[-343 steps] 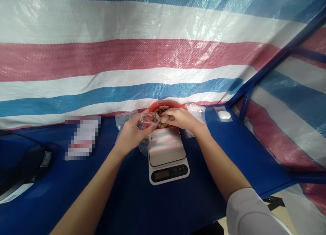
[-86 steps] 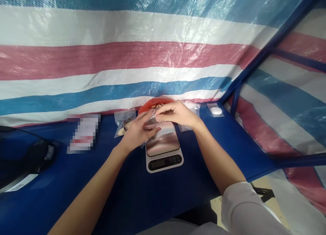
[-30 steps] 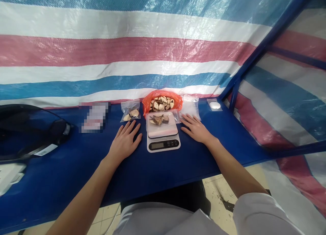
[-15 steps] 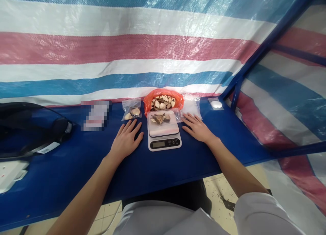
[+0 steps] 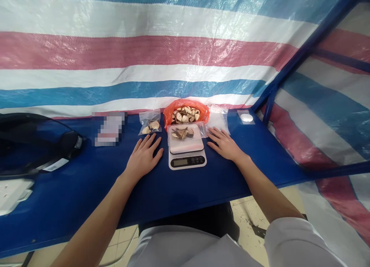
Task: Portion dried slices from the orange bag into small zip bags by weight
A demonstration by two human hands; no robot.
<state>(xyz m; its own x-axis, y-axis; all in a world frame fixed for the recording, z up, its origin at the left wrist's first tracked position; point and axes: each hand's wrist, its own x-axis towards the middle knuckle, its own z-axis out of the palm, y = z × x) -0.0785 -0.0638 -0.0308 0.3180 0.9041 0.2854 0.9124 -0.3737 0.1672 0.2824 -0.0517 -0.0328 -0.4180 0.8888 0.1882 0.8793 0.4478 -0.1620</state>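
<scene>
Flat on the blue table (image 5: 162,193) lies my left hand (image 5: 143,155), fingers spread, just left of a white digital kitchen scale (image 5: 187,162). My right hand (image 5: 224,144) rests on the scale's other side, also open, its fingertips at the edge of a clear plastic bag (image 5: 218,118). On the scale's plate lies a clear bag with several dried slices (image 5: 182,133), perhaps mushroom. Behind it an open red plastic bag (image 5: 170,105) holds many pale, dark-edged slices (image 5: 186,116). A small zip bag with slices (image 5: 150,124) sits beyond my left fingertips.
A white oval object in a small clear bag (image 5: 246,118) lies at the back right. To the left are a blurred-out item (image 5: 110,129), a black strapped device (image 5: 72,143) and a white power strip (image 5: 14,195). Striped sheeting (image 5: 144,51) hangs behind; a blue frame bar (image 5: 300,47) slopes at right.
The view has tilted very slightly, so things sit a little higher in it. Both hands and the objects stay in place.
</scene>
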